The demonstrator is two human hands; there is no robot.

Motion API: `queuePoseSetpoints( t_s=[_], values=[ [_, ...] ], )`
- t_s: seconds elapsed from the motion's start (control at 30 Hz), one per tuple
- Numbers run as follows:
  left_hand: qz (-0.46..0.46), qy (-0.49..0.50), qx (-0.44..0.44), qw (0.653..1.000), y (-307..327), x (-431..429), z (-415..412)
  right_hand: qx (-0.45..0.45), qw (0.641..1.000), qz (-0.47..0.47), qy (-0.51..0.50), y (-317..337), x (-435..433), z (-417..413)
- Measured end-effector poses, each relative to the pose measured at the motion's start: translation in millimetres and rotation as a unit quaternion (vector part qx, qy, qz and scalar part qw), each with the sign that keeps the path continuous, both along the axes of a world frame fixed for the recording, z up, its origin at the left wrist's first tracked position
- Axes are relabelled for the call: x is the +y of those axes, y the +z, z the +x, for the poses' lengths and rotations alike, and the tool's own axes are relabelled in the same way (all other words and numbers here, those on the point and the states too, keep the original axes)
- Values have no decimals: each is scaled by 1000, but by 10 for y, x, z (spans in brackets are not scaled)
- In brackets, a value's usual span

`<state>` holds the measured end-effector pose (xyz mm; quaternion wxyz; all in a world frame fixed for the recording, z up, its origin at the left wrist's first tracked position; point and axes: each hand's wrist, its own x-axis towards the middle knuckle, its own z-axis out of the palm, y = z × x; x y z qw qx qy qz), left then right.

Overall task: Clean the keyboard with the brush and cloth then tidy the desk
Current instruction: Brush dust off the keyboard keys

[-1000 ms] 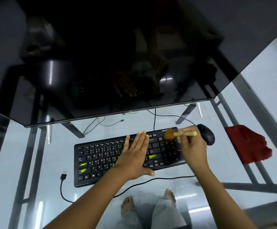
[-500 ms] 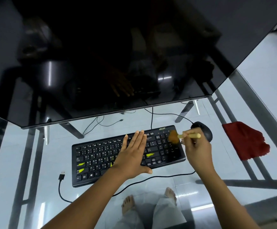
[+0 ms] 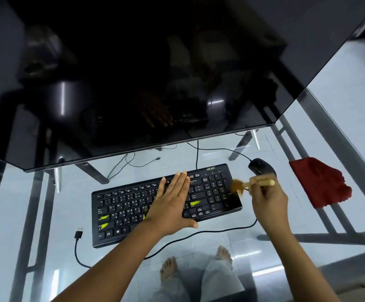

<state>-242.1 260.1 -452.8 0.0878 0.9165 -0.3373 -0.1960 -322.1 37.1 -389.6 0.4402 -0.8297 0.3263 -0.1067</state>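
At the keyboard's right end, the right hand [image 3: 266, 199] pinches a small wooden-handled brush [image 3: 251, 184], its soft bristles over the number pad. The left hand [image 3: 172, 203] lies flat and open on the keyboard [image 3: 133, 205], pinning it to the glass counter [image 3: 35, 214]. Light and rigid, the keyboard would likely slide unless held so. Right of the keyboard, past the mouse [image 3: 261, 166], lies the limp red cloth [image 3: 321, 182].
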Motion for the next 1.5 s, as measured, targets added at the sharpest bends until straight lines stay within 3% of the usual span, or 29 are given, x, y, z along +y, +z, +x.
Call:
queuePoseSetpoints(
  t_s=[0.07,0.13,0.2,0.27,0.4,0.53,0.6,0.67,0.73,0.77,0.87,0.93,1.03,1.1,1.17,1.23,1.3,1.37,1.43,1.5],
  values=[
    [5,-1,0,1000,4,6,-6,-13,998,59,-3,5,-19,18],
    [6,-2,4,1000,10,4,-10,29,992,116,48,-3,9,41],
    [1,0,6,1000,14,-1,-4,29,997,51,47,-11,42,77],
    [0,0,6,1000,17,-3,1,-37,999,31,-17,11,70,155],
    [1,-9,9,1000,45,22,22,-28,987,151,40,-34,171,350],
    [-13,10,14,1000,102,114,88,-76,995,62,2,5,222,539],
    [-11,41,10,999,124,211,97,-35,988,130,78,-6,279,578],
    [-4,68,7,998,132,330,96,1,987,98,127,-39,395,582],
    [1,92,9,996,136,458,89,-50,996,24,70,-21,514,576],
    [4,104,8,995,137,528,82,-69,995,30,60,5,566,569],
    [2,130,7,991,133,714,40,6,970,139,201,-31,752,526],
    [-11,150,3,989,119,833,0,38,963,99,246,-76,880,485],
    [-34,173,-13,984,97,1001,-81,-49,981,48,180,-53,949,461],
    [-47,177,-19,983,81,1106,-152,-16,969,80,232,-45,979,450],
    [-60,179,-23,982,57,1179,-214,28,958,52,280,-56,1025,450],
    [-88,195,-28,977,28,1249,-266,-34,975,12,220,-71,1039,483],
    [-118,227,-37,966,-5,1345,-312,-66,977,57,193,-44,1057,526],
    [-132,258,-46,956,-34,1449,-346,-14,955,124,268,-64,1122,574],
    [-144,284,-50,947,-59,1554,-371,20,947,71,313,-90,1218,595],
    [-156,299,-49,940,-79,1625,-384,-45,965,19,257,-76,1315,654]
  ],
)
